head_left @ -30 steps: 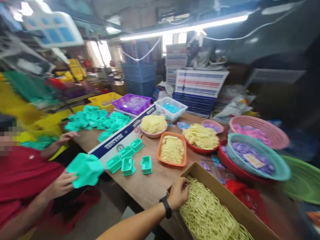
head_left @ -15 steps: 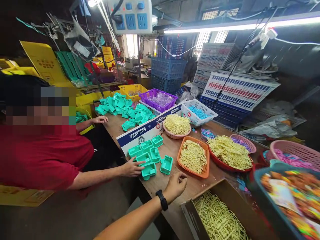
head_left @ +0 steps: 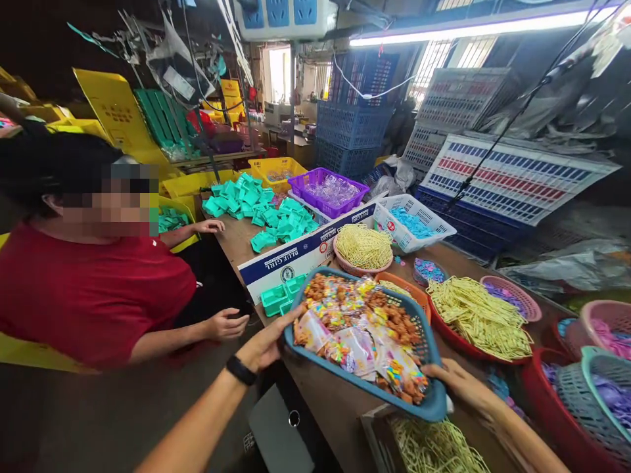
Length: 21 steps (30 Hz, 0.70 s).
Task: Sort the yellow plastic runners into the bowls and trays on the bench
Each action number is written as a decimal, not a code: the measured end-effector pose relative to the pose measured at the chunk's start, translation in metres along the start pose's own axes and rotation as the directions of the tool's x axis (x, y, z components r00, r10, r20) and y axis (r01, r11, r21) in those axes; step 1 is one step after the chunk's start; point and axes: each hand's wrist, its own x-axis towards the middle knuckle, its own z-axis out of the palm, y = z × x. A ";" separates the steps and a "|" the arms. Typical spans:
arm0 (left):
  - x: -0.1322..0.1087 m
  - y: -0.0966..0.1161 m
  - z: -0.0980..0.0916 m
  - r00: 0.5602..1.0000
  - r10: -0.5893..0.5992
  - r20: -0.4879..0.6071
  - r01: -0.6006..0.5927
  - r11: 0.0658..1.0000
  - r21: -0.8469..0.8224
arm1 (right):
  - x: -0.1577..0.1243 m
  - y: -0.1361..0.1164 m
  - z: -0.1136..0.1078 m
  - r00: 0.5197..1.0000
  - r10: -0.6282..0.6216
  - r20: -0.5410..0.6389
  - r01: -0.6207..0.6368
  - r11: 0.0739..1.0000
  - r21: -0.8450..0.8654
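I hold a blue plastic basket (head_left: 434, 402) above the wooden table (head_left: 340, 407), tilted toward me. It is full of small clear packets of colourful pieces (head_left: 362, 325). My left hand (head_left: 269, 341), with a black wristband, grips the basket's left rim. My right hand (head_left: 456, 384) grips its near right rim. Under the basket lie teal plastic trays (head_left: 279, 297) and an orange tray, mostly hidden. A cardboard box of yellow plastic parts (head_left: 434, 447) sits below my right hand.
A person in a red shirt (head_left: 93, 295) sits at the left, one hand (head_left: 224, 324) near the table edge. On the table: a teal parts pile (head_left: 261, 210), a white carton (head_left: 296, 256), red tray of yellow parts (head_left: 473, 315), purple basket (head_left: 328, 190), white basket (head_left: 411, 223).
The blue basket came in from the right and is now held in both my hands over the teal trays. My left hand left the table. The seated person's hand drew back from the trays.
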 end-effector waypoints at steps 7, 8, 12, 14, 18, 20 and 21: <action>-0.028 -0.062 -0.043 0.946 -0.024 -0.324 -0.057 0.970 -0.238 | 0.057 -0.055 0.039 0.902 -0.108 0.418 0.226 0.943 -0.244; -0.031 -0.073 -0.043 0.930 -0.032 -0.365 -0.076 0.957 -0.278 | 0.065 -0.053 0.042 0.891 -0.100 0.444 0.248 0.925 -0.289; -0.037 -0.115 -0.042 0.853 -0.090 -0.513 -0.132 0.915 -0.380 | 0.092 -0.042 0.053 0.874 -0.127 0.468 0.334 0.857 -0.392; -0.039 -0.134 -0.044 0.841 -0.105 -0.531 -0.154 0.894 -0.421 | 0.099 -0.038 0.055 0.849 -0.120 0.515 0.344 0.864 -0.366; -0.048 -0.161 -0.050 0.793 -0.154 -0.590 -0.150 0.889 -0.433 | 0.115 -0.028 0.039 0.881 -0.130 0.455 0.335 0.851 -0.405; -0.058 -0.165 -0.052 0.692 -0.158 -0.705 -0.140 0.928 -0.345 | 0.124 -0.018 0.024 0.944 -0.145 0.298 0.317 0.654 -0.687; -0.063 -0.165 -0.052 0.639 -0.142 -0.756 -0.135 0.947 -0.292 | 0.128 -0.012 0.017 0.962 -0.133 0.237 0.272 0.504 -0.820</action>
